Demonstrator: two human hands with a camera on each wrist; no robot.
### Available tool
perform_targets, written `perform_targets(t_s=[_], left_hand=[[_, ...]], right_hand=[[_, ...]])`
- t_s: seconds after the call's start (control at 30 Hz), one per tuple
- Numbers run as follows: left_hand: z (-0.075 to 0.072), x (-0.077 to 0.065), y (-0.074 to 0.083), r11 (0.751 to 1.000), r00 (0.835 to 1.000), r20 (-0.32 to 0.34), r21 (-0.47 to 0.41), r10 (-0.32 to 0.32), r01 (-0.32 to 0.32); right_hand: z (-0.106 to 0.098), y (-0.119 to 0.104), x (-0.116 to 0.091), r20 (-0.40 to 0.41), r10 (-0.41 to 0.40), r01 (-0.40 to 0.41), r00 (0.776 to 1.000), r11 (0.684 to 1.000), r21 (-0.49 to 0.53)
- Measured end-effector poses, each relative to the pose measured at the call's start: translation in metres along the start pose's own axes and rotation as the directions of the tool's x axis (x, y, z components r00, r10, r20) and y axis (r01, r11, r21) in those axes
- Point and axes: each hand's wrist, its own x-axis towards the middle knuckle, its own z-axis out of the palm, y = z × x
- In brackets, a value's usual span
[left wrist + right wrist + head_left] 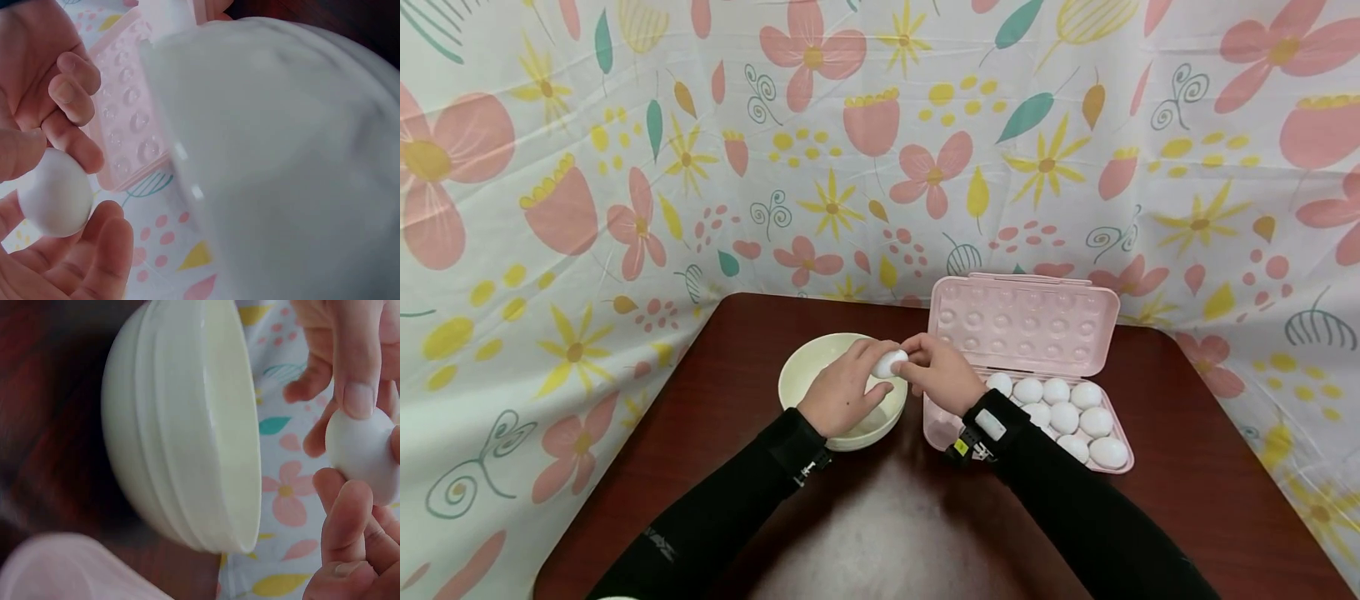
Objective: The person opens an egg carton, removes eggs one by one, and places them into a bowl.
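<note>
A white egg (890,363) is held between both hands above the right part of a cream bowl (792,385). My left hand (847,390) grips it from the left with curled fingers. From the right, my right hand (947,375) pinches it with thumb and fingers. In the right wrist view the egg (362,453) looks whole on its visible side, with fingertips of both hands around it. The left wrist view shows the same egg (55,192) beside the bowl's rim. The inside bottom of the bowl is mostly hidden by the hands.
A pink egg carton (1024,325) stands with its lid raised, right of the bowl. Several white eggs (1064,417) sit in its base, partly covered by the right forearm. The dark red table (752,333) ends at a flower-patterned cloth (842,242) behind.
</note>
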Motion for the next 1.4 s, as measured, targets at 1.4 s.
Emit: perform_targets(t_s=[1.4], left_hand=[[-0.023,-0.027,-0.068,0.904,0.849,0.382,0.362,-0.366,0.227]], right_hand=[[-0.002,0.024,-0.010,-0.006,-0.050,0.047,0.999,0.970,-0.237]])
